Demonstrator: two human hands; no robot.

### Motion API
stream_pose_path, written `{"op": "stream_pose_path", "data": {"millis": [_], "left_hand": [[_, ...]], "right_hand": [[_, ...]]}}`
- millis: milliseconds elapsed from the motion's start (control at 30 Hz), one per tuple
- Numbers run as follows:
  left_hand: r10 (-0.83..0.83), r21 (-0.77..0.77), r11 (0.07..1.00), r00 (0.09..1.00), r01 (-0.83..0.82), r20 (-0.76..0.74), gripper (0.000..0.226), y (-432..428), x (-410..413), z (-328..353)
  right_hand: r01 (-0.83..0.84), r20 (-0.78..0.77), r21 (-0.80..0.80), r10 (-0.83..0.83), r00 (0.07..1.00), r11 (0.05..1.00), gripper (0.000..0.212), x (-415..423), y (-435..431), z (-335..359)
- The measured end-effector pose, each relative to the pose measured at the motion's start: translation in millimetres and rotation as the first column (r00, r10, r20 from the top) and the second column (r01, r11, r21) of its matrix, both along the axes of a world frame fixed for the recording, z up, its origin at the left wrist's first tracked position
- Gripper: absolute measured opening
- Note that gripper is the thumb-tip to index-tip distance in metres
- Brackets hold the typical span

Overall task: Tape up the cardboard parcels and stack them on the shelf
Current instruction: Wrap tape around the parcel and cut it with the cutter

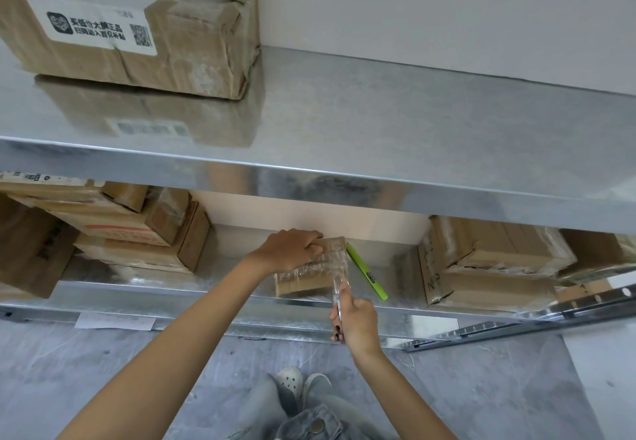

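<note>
A small cardboard parcel (311, 272), glossy with clear tape, lies on the lower metal shelf (165, 284) near its front edge. My left hand (290, 248) rests on the parcel's far left corner, fingers curled over its top edge. My right hand (354, 322) grips a roll of clear tape (339, 296) at the parcel's near right corner. A strip of tape runs from the roll up over the parcel's right side.
A green marker (366, 272) lies right of the parcel. Stacked taped boxes stand at lower left (137, 233) and lower right (492, 264). One labelled box (137, 30) sits on the upper shelf (413, 150). A slotted metal rail (516, 322) slants at right. Grey floor below.
</note>
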State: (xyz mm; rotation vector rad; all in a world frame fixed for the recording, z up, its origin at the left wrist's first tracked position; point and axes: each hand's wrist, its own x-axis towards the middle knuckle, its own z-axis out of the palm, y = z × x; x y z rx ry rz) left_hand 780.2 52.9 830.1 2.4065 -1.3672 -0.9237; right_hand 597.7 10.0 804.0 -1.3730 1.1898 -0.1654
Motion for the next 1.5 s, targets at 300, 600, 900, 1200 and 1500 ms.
{"op": "stream_pose_path", "data": {"millis": [300,600,900,1200,1500], "left_hand": [[0.012,-0.022,1.000,0.995,-0.014,-0.100,0.035,-3.0,14.1,-13.7],[-0.013,0.051,0.999,0.999,0.016,-0.051,0.031,-26.0,15.2,-1.8],[0.243,-0.133,0.969,0.901,-0.209,0.360,0.047,-35.1,-28.4,-32.5],[0.355,-0.266,0.927,0.846,-0.265,0.398,0.043,-42.7,-24.6,-38.7],[0.307,-0.278,0.939,0.856,-0.202,0.415,0.050,-42.0,-21.6,-43.5]], "right_hand": [[-0.033,-0.065,0.052,0.036,0.997,0.998,0.063,6.7,-9.2,-10.5],[-0.080,-0.101,0.177,0.099,0.990,0.981,0.063,14.8,-17.8,-1.9],[-0.061,-0.074,0.144,0.072,0.995,0.988,0.063,18.4,-22.9,-1.9],[-0.205,0.083,0.204,0.192,0.978,0.957,0.051,11.2,-11.8,10.2],[-0.217,0.052,0.167,0.212,0.976,0.962,0.049,-6.5,-12.7,4.7]]}}
